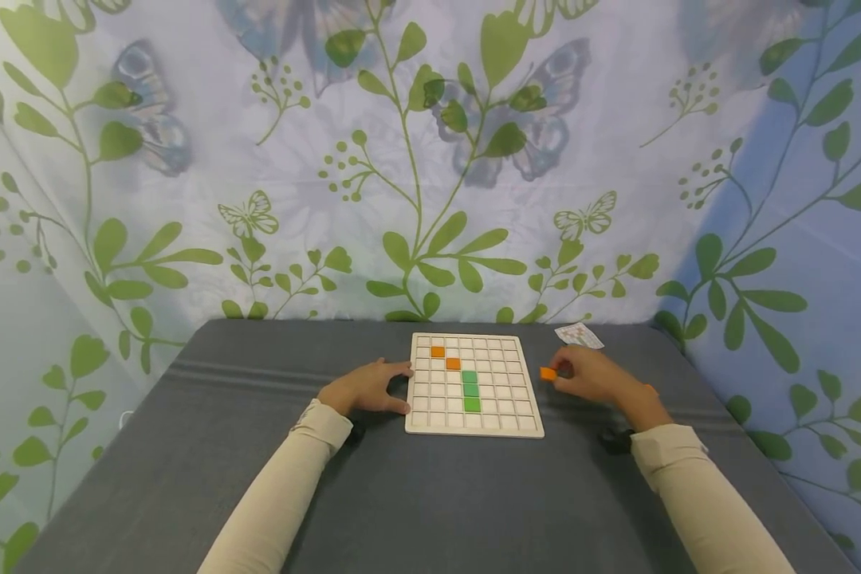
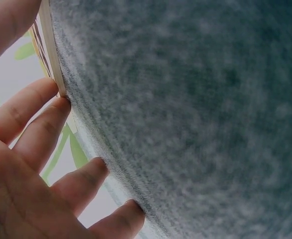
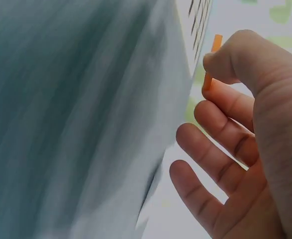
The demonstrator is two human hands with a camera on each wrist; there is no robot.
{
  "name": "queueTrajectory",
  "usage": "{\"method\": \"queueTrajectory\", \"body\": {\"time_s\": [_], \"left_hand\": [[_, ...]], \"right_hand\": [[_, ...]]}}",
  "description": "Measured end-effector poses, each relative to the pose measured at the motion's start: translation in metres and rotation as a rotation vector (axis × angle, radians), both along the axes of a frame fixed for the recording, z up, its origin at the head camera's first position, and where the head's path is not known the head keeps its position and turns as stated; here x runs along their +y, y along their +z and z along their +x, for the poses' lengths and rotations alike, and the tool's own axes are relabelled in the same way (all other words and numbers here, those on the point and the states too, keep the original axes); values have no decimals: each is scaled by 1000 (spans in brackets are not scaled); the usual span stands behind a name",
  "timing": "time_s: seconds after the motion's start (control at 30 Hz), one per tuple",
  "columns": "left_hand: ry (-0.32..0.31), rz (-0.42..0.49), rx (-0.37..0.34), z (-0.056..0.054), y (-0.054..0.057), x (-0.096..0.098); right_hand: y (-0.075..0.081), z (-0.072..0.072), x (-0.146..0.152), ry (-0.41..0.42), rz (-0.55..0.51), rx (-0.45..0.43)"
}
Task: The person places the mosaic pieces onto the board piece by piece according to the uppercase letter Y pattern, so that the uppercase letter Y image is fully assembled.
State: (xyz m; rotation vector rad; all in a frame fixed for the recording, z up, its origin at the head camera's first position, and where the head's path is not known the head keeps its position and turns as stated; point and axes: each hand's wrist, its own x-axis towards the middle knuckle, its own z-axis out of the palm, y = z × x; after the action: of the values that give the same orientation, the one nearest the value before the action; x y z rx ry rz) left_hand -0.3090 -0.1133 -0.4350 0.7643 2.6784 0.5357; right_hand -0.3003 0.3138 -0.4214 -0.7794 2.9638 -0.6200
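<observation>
A pale square grid board (image 1: 505, 426) lies on the dark grey tabletop. Set in its cells are two orange tiles (image 1: 438, 351) on a diagonal and three green tiles (image 1: 470, 390) in a column. At the board's left edge, my left hand (image 1: 367, 387) rests with fingers spread; in the left wrist view, fingertips (image 2: 50, 87) touch the board's wooden side. Just off the right edge, my right hand (image 1: 590, 375) pinches an orange square tile (image 1: 548, 373) between thumb and index finger. The right wrist view shows that tile (image 3: 216, 44) edge-on, the other fingers loosely extended.
A small printed card (image 1: 579, 336) lies behind the right hand, near the table's back edge. Something orange (image 1: 649, 390) shows partly behind the right wrist. A leaf-and-butterfly curtain (image 1: 301, 199) hangs close behind the table (image 1: 430, 502).
</observation>
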Motion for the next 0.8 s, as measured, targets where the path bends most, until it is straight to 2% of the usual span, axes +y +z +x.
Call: {"method": "queueTrajectory", "body": {"time_s": [0.17, 0.33, 0.57, 0.8], "left_hand": [[6, -11, 15, -2, 0, 1], [2, -9, 12, -2, -2, 1], [7, -3, 9, -1, -2, -2], [14, -7, 8, -1, -4, 1]], "right_hand": [[-5, -28, -56, 56, -43, -38], [-12, -41, -85, 37, -6, -55], [-16, -48, -100, 14, 34, -55], [-16, -44, -99, -3, 28, -59]]}}
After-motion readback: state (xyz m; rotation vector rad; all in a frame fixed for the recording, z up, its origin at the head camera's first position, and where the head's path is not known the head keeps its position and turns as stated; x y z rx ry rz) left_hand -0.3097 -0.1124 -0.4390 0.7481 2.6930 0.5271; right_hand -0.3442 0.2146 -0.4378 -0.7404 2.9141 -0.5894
